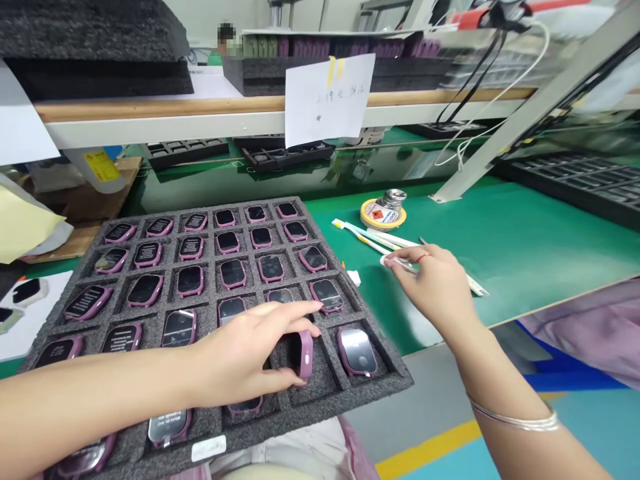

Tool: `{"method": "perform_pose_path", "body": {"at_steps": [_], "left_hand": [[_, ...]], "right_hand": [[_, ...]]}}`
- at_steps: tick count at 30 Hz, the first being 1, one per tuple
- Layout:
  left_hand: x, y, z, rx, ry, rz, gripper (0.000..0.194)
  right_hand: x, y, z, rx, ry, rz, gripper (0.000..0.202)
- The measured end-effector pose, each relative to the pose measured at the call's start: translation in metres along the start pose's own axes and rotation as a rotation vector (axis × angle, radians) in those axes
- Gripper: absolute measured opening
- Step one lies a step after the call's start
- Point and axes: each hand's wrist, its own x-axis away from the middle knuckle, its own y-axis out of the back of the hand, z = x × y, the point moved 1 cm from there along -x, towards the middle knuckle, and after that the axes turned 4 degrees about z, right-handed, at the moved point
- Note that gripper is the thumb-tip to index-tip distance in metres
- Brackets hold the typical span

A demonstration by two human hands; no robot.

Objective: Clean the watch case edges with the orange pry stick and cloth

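Note:
My left hand [260,353] pinches a purple-framed smartwatch [307,357] by its edges. It holds the watch on its side, over a compartment near the front right of the dark grey foam tray [280,421]. More purple smartwatches lie face up in the tray's compartments, one [357,351] just right of the hand; my left forearm hides some. Over the green bench, my right hand [435,283] is closed, thumb and fingertips together on a small white piece [400,263] whose kind is unclear. Toothbrushes [360,235] and other thin white tools lie just beyond it.
A metal-topped container [393,198] stands on a yellow tape roll [369,215]. A shelf edge [200,138] with a hanging paper [327,100] crosses the back. Lighter watches [29,291] lie at left. A slanted post [480,153] and black tray [575,183] stand right.

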Motion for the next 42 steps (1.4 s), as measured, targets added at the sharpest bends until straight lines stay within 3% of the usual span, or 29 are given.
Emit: {"method": "perform_pose_path", "body": {"at_steps": [3,9,20,26,28,33,39,42], "left_hand": [[-0.002,0.001,0.000,0.009,0.032,-0.051,0.070],[-0.006,0.003,0.000,0.043,0.101,-0.077,0.069],[-0.006,0.004,0.000,0.105,0.122,-0.068,0.071],[-0.006,0.005,-0.001,0.112,0.128,-0.066,0.067],[-0.005,0.005,-0.002,0.091,0.104,-0.085,0.062],[0.001,-0.005,-0.010,-0.092,-0.154,-0.057,0.046],[0.000,-0.006,-0.012,-0.279,-0.177,-0.070,0.057],[-0.001,0.009,-0.020,-0.373,-0.193,-0.132,0.039]], "right_hand": [[0.004,-0.013,-0.011,0.022,0.018,0.040,0.033],[0.021,-0.035,0.010,-0.084,0.078,0.183,0.035],[0.029,-0.041,0.026,-0.242,0.162,0.249,0.031],[0.031,-0.040,0.026,-0.234,0.157,0.210,0.035],[0.031,-0.039,0.025,-0.233,0.151,0.175,0.039],[0.032,-0.039,0.025,-0.239,0.151,0.134,0.044],[0.032,-0.041,0.025,-0.237,0.158,0.112,0.044],[0.032,-0.040,0.027,-0.229,0.143,0.076,0.037]]}}
